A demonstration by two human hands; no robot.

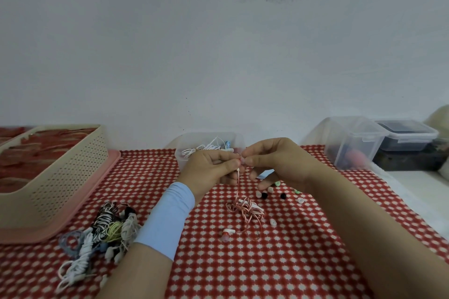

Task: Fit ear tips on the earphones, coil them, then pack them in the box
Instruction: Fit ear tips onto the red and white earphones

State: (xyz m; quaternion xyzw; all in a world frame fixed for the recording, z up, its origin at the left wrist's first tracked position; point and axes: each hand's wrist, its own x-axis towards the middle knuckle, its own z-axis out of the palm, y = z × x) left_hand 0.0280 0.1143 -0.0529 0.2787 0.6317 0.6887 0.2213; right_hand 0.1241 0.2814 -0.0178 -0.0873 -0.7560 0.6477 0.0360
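Hands, two [211,166] [277,162], pinch one earbud [241,160]; second earbud [228,232] lies below.

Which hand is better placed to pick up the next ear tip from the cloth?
The right hand, I think. The loose ear tips lie just below its curled fingers, while the left hand pinches the earphone with the red-white cable hanging down, so it should keep holding.
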